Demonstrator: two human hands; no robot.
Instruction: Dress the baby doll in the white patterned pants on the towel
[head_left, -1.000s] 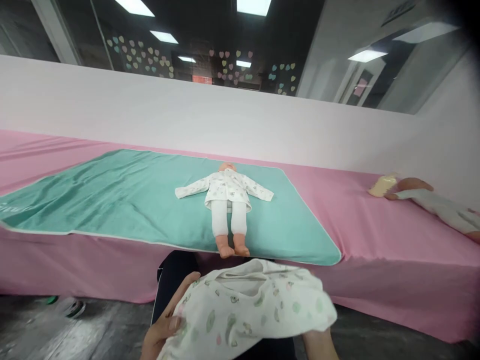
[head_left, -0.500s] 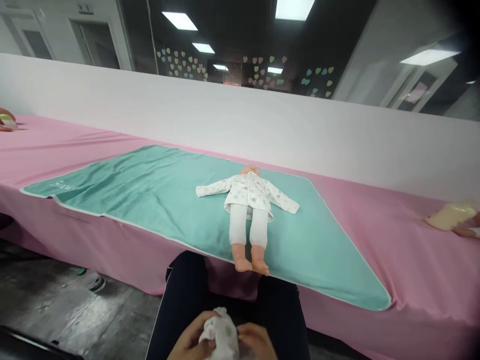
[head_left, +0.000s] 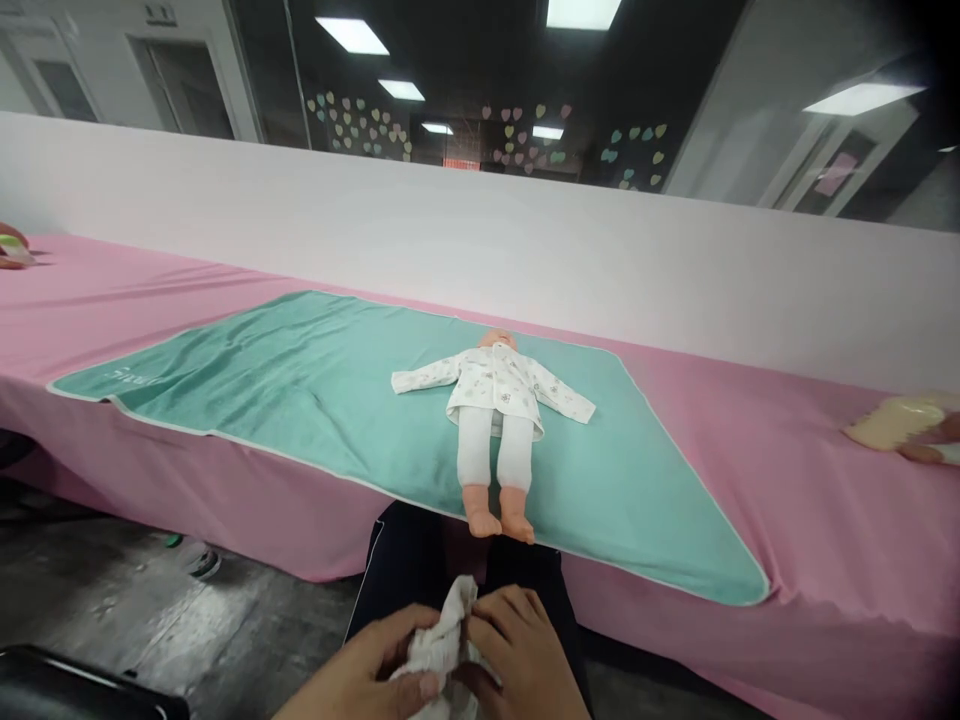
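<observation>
A small white bundled cloth (head_left: 442, 655) is gripped by both hands at the near bottom edge, low over the lap, in front of the dark trousers (head_left: 420, 560). The left hand (head_left: 360, 680) is curled around the cloth's left side, thumb pressed on top of it. The right hand (head_left: 517, 660) is laid over the cloth's right side with fingers (head_left: 495, 625) bent onto the fabric, pinching it; both hands are touching each other across the bundle. The cloth is seen crumpled, with one peak sticking up between the hands; a print on it cannot be made out. Just beyond the hands, a doll (head_left: 495, 420) is laid on its back on a teal mat (head_left: 300, 390), head toward the far wall, arms spread to left and right, feet at the mat's near edge. The doll is dressed in a white patterned top and white leggings, feet bare. The mat is spread over a long pink-covered table (head_left: 825, 520), its near edge hanging slightly over the table's front. At the far right, a pale yellow object (head_left: 892, 422) is lying on the table, cut by the frame edge. At the far left edge, a small item (head_left: 11, 250) is partly seen. A white partition (head_left: 450, 230) is set behind the table.
</observation>
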